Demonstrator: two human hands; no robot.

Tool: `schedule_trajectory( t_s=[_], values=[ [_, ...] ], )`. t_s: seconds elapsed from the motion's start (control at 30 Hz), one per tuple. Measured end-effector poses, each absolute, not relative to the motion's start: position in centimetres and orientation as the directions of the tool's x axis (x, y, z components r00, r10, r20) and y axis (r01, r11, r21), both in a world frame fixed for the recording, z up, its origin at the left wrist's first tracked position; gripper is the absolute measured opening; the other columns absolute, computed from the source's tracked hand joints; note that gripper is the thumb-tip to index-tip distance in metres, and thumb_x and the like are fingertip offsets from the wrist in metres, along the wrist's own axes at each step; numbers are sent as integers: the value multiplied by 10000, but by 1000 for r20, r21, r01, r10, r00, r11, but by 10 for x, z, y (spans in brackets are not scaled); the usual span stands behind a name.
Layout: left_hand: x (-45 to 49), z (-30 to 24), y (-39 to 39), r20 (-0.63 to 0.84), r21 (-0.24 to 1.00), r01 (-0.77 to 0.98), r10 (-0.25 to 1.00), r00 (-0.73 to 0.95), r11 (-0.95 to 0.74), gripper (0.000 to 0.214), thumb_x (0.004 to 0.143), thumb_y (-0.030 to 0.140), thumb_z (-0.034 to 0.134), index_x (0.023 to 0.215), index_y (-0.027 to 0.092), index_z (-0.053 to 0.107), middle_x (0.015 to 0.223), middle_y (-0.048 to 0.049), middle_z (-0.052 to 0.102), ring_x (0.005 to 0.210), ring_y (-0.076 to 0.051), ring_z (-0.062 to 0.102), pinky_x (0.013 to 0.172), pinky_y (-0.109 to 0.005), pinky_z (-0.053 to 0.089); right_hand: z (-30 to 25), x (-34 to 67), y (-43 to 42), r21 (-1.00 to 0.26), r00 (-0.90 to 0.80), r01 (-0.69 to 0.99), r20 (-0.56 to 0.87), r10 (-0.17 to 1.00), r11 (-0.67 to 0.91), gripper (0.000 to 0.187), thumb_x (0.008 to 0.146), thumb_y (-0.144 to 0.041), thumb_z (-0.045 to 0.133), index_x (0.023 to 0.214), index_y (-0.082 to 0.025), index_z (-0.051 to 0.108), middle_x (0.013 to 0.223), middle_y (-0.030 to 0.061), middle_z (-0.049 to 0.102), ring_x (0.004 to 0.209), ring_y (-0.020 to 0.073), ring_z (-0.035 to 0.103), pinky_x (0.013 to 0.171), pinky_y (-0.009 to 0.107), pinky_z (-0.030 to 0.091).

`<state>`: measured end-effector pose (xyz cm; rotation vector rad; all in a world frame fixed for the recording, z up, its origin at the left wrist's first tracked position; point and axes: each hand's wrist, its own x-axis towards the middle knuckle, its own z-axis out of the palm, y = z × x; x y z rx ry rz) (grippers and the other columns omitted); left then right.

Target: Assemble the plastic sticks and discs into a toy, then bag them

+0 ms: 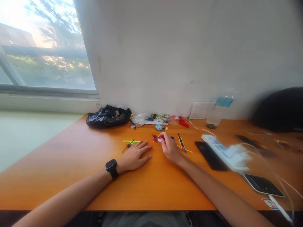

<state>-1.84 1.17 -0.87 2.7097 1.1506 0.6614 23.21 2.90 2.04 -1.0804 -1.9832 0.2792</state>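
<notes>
My left hand point(134, 156) lies flat on the wooden table with its fingers spread, a black watch on its wrist. Just beyond its fingertips are a bright green plastic stick piece point(127, 141) and a dark stick piece point(125, 149), partly covered by the hand. My right hand point(172, 150) is closed in a pinch at a small red plastic piece point(153, 136), which has blue and white round parts close by. Its fingertips partly hide the piece. Right of this hand lie several coloured plastic sticks point(181, 142) and a blue round piece point(172, 138).
Along the wall sit a black plastic bag point(107, 116), clear packets of small coloured parts point(157, 119), a red tool-like object point(183, 122) and a bottle point(216, 113). At right are a dark phone point(209, 155), a white power strip point(221, 151) with cables, and another device point(264, 184).
</notes>
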Motion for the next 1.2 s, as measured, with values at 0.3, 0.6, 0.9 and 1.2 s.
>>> schedule_trajectory(
  t_s=[0.3,0.6,0.9,1.2],
  values=[
    [-20,-7,11,358,243,633,674,646,-735,507,1068,544,442,1519,327,522,1513,-111,544,1383,-349,498,1166,-544,379,8,242,44,-491,-341,657,484,806,572,134,1018,-175,476,1046,-225,597,979,67,726,898,233,676,794,334,462],
    [-21,-7,10,354,227,629,665,658,-744,505,1073,529,434,1528,325,510,1508,-115,541,1387,-347,492,1165,-537,378,2,245,50,-459,-347,678,489,800,574,136,1015,-162,471,1002,-221,592,909,53,692,835,220,644,751,312,431],
    [-21,-6,10,320,229,642,679,660,-732,509,1075,537,421,1526,320,515,1530,-110,533,1411,-343,482,1172,-526,384,7,242,46,-475,-400,639,467,789,605,167,991,-111,476,976,-220,601,902,51,706,807,210,638,744,305,425],
    [-19,1,6,276,244,660,703,655,-710,547,1074,545,419,1572,322,462,1610,-105,471,1478,-343,429,1211,-537,350,11,237,36,-503,-488,590,401,775,632,154,986,-124,508,1011,-217,628,885,33,700,763,188,623,706,287,430]
  ],
)
